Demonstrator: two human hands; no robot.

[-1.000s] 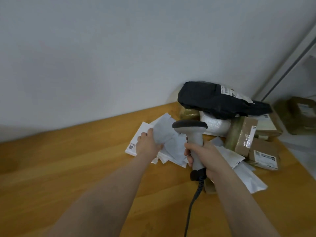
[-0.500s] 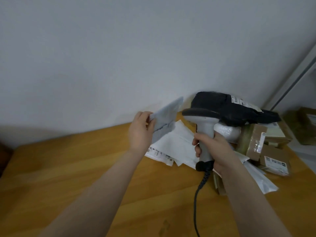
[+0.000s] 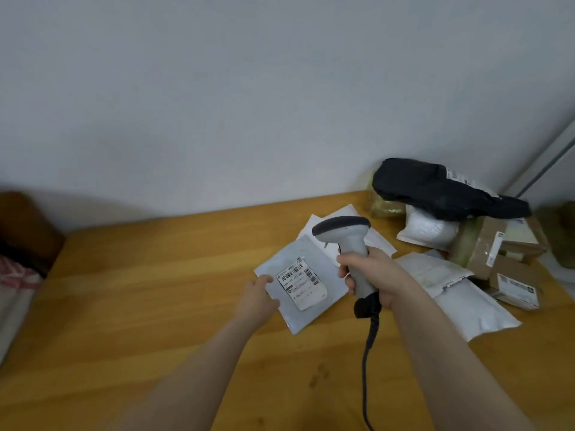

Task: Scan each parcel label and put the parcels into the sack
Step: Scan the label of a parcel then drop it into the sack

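Flat, rectangular grey plastic mailer (image 3: 295, 253), its white barcode label (image 3: 301, 283) face up, is held low over the middle of the smooth wooden table (image 3: 155, 290). The left hand (image 3: 256, 298) pinches its left edge, thumb on top. The right hand (image 3: 373, 275) is curled round the handle of a grey corded scanner (image 3: 345, 234), whose dark head overhangs the mailer's far corner. Piled to the right: white mailers (image 3: 466, 306), 1 black bag (image 3: 435, 188), taped brown cartons (image 3: 485, 244).

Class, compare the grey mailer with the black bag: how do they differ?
The grey mailer is thin and flat, the black bag bulky. The grey mailer is held by the left hand; the black bag rests untouched on other parcels. Both carry white labels.
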